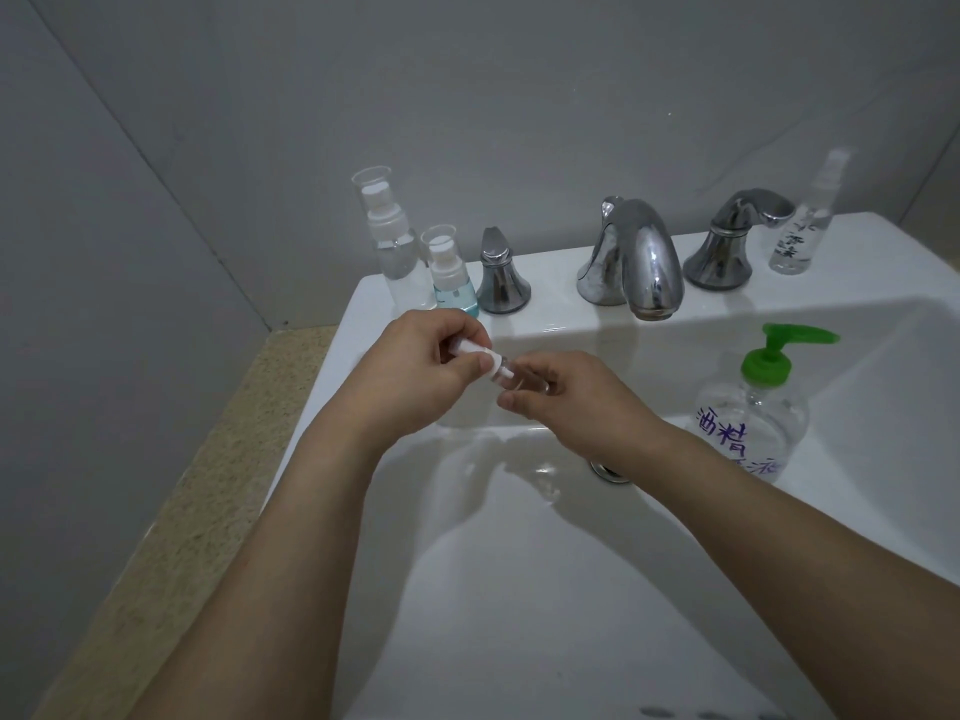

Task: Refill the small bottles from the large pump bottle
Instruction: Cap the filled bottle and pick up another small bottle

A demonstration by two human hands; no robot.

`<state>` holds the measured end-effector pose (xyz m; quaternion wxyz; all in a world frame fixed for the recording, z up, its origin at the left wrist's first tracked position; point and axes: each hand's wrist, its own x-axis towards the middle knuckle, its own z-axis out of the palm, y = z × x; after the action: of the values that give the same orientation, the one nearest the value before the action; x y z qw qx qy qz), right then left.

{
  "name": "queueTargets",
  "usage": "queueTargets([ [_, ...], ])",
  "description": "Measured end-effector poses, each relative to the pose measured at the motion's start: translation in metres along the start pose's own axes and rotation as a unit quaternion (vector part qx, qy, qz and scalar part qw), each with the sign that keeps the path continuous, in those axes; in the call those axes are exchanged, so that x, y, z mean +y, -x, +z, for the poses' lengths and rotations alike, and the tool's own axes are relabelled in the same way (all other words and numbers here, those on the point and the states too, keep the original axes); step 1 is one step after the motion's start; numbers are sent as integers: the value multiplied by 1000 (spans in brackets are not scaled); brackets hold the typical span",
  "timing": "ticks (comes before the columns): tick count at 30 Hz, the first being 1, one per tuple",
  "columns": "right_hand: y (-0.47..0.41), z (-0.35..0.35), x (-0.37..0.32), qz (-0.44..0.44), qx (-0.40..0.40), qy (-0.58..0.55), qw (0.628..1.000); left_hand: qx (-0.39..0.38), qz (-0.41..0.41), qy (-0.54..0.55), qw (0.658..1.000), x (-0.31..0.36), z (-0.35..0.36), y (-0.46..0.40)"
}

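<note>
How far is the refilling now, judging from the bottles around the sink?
Nothing looks finished. In hand: the left hand grips the white cap and the right hand holds the body of a small clear bottle above the basin. Left: the green-pump bottle stands untouched, and three capped small bottles wait on the sink ledge.

There is a single view, from a wide-angle camera on the person's head, looking forward and steeply down over both forearms into the white sink (519, 589). It sits close, so the arms fill the lower frame and the faucet (641, 259) and grey wall lie just beyond, straight lines bowing toward the edges. A strip of speckled surface (171, 511) runs along the left.
</note>
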<state>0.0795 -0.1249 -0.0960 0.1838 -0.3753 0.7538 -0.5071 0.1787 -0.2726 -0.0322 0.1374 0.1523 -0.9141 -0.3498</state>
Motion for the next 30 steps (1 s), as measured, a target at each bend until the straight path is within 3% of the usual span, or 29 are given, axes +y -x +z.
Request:
queueTargets([
  [7,0,1,3,3,-8,31,999,-2,-28,-11,1000,0,3,-1],
  [17,-3,2,9,13,-31,33,999,-14,5,-75,997,1,3,1],
  [30,25,-18,7,68,-36,91,993,-39,-43,28,998,13,26,19],
])
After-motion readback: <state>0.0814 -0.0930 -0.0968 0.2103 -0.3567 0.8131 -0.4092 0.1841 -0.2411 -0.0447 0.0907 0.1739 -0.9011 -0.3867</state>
